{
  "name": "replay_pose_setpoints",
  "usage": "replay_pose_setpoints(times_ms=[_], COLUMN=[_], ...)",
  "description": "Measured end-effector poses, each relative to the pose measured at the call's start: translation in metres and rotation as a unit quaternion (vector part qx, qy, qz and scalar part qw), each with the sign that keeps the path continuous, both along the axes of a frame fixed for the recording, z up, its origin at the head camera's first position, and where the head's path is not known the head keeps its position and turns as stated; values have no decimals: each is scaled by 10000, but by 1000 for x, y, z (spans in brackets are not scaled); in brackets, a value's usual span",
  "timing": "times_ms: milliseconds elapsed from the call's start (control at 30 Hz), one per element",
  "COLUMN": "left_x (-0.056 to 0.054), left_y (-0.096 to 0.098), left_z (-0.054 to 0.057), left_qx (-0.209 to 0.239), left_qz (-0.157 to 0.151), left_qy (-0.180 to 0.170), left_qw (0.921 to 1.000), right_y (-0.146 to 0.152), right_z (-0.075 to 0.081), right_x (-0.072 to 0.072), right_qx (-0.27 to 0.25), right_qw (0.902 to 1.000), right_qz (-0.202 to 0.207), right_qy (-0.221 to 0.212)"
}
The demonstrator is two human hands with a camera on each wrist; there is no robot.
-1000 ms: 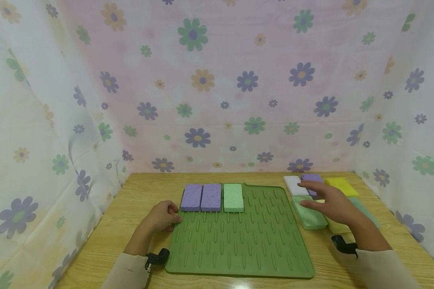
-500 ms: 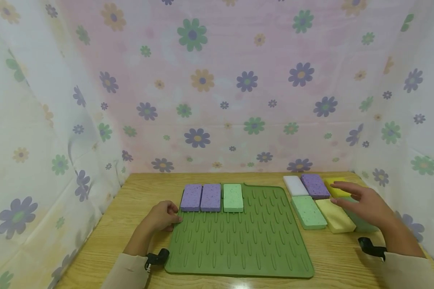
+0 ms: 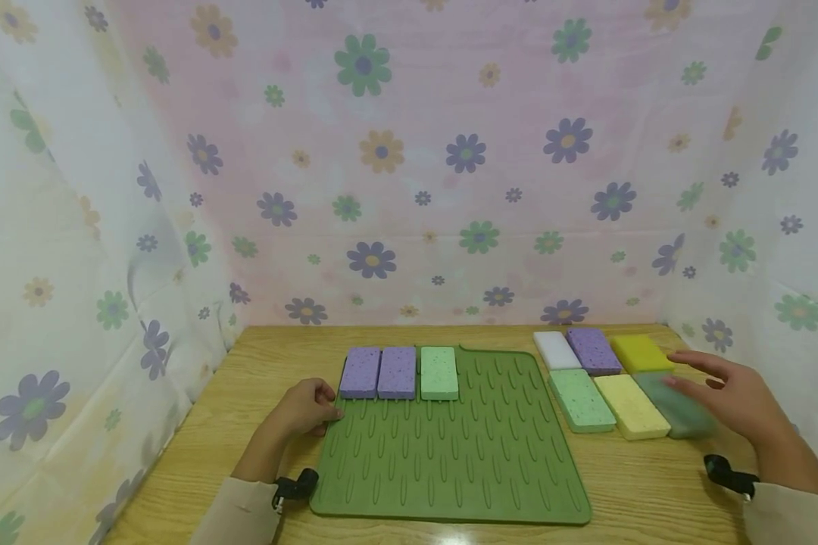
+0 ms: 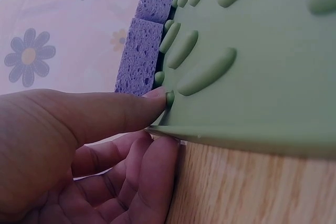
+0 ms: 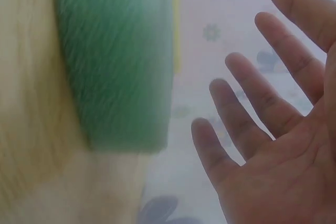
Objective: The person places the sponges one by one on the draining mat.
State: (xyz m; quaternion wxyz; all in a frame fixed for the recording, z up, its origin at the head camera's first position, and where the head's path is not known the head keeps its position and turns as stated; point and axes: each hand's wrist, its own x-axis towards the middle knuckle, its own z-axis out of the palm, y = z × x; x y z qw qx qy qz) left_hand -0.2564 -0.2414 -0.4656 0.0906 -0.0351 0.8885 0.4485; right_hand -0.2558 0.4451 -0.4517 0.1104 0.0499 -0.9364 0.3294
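Note:
My left hand pinches the left edge of a green ridged mat; in the left wrist view the thumb lies on top and the curled fingers are below the rim. Two purple sponges and a mint green sponge lie in a row along the mat's far edge. My right hand hovers with spread fingers by a dark green scouring pad, partly hidden by it in the head view. The right wrist view shows this pad blurred, apart from the fingers.
Right of the mat on the wooden table lie a white sponge, a purple sponge, a bright yellow sponge, a mint green sponge and a pale yellow sponge. Flowered cloth hangs behind and at both sides.
My right hand has moved rightward over the sponges, from above the mint green one to the dark green pad, uncovering the purple and yellow ones. The left hand stays at the mat's edge.

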Motion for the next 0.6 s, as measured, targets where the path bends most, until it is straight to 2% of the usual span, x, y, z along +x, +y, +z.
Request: replay_pose_setpoints(times_ms=[133, 267, 467, 600], left_x=[0, 0, 1, 0], left_y=[0, 0, 1, 1], left_z=[0, 1, 1, 0], left_qx=[-8, -47, -85, -107], left_qz=[-7, -3, 11, 37], left_qy=[6, 18, 26, 18], left_qw=[10000, 10000, 10000, 9999], right_y=[7, 16, 27, 29], right_z=[-7, -12, -20, -23], right_x=[1, 1, -1, -1], right_qx=[-50, -57, 7, 29], right_qw=[9992, 9978, 9951, 9956], right_qz=[-304, -423, -376, -231], right_qy=[-264, -500, -910, -911])
